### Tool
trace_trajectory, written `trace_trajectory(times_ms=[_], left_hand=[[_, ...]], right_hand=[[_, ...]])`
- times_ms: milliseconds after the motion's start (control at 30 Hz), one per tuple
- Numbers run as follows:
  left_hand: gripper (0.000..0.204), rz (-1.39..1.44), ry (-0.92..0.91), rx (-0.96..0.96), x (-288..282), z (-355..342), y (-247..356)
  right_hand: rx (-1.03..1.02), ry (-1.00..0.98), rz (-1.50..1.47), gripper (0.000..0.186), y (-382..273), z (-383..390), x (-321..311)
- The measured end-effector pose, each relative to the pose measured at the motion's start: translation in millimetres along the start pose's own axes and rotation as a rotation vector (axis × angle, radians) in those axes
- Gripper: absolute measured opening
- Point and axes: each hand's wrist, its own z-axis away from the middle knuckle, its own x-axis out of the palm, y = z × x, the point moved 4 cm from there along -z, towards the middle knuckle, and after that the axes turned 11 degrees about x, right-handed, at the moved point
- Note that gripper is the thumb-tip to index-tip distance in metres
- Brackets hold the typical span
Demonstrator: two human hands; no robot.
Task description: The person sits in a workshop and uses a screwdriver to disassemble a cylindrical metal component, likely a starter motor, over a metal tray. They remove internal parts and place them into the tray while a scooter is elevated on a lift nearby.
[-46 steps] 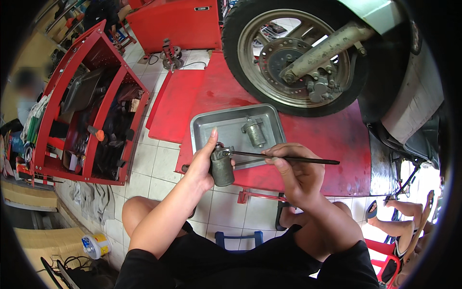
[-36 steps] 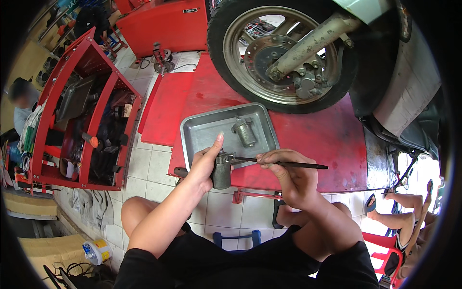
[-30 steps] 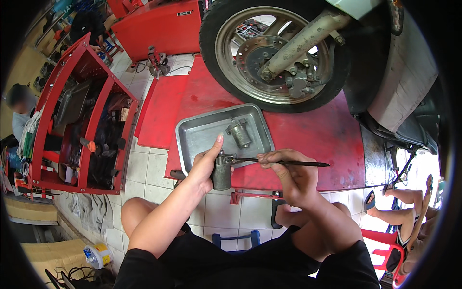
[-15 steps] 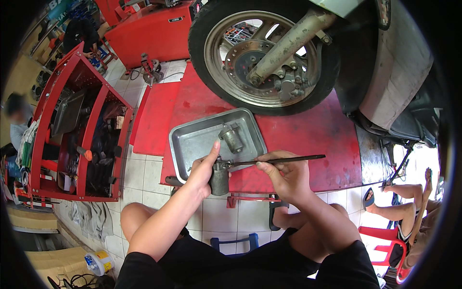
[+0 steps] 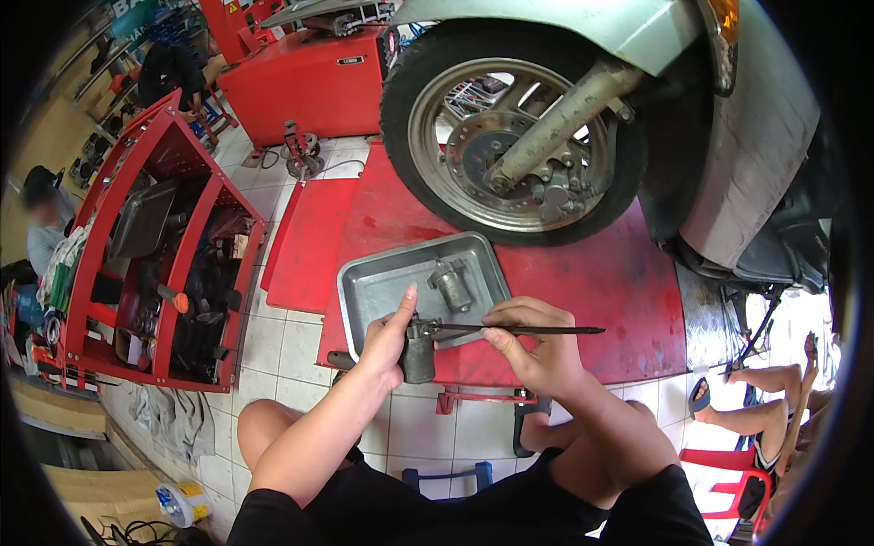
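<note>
Fingers (image 5: 526, 315) of my right hand (image 5: 546, 355) pinched on a dark rod (image 5: 584, 330), tip at the grey cylinder (image 5: 419, 358)'s top | left hand (image 5: 383, 350) curled around it, just below frame centre, near the tray (image 5: 343, 305) | I'd brace the body firmly, hold the rod straight, press lightly.

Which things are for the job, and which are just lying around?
For the job:
- grey metal motor-like cylinder, in the left hand
- slim dark rod, in the right hand
- probably the metal tray and the second cylinder inside

Seemingly just around:
- white bucket
- crumpled grey cloth
</note>
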Motion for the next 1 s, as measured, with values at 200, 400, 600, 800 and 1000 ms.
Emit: trace_trajectory(times_ms=[200, 400, 600, 800, 1000], left_hand=[[0.059, 0.037, 0.018, -0.067, -3, -2, -5], [0.059, 0.077, 0.034, -0.071, -7, 2, -3], [0.06, 0.083, 0.073, -0.074, -6, -1, -3], [0.065, 0.082, 0.082, -0.066, -10, 1, 4], [0.066, 0.043, 0.116, -0.033, -19, 0, 8]], right_hand=[[0.161, -0.027, -0.265, 0.023, 17, -2, 10], [0.243, -0.112, -0.168, 0.021, 16, -6, 9], [0.321, -0.119, -0.308, 0.017, 31, -4, 12], [0.359, -0.198, -0.459, 0.018, 44, -11, 22], [0.572, -0.127, -0.403, 0.029, 45, -22, 33]])
